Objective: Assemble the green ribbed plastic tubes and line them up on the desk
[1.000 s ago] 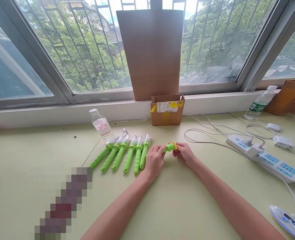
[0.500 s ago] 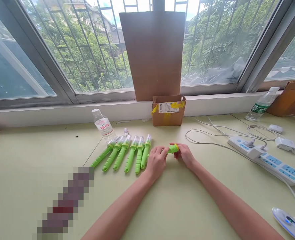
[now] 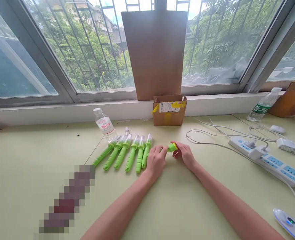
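My left hand (image 3: 156,160) is closed around the body of a green ribbed tube (image 3: 171,147), most of which its fingers hide. At the tube's yellow-rimmed end, my right hand (image 3: 184,155) has its fingertips closed on the rim. The tube lies roughly level, just above or on the table; the gap is too small to judge. Left of my left hand lie several green stick-shaped tubes with clear caps (image 3: 131,156), fanned side by side. The closest one (image 3: 146,155) almost touches my left hand.
Behind the tubes stands a water bottle (image 3: 105,125). An open cardboard box (image 3: 169,116) sits by the sill, below a tall cardboard sheet (image 3: 158,56). To the right are a power strip (image 3: 269,160), loose cables and another bottle (image 3: 262,105). A blurred patch (image 3: 67,200) covers the left front.
The view has shifted slightly. My right fingers have moved a little at the yellow rim, which now shows more. My left hand keeps its grip on the tube.
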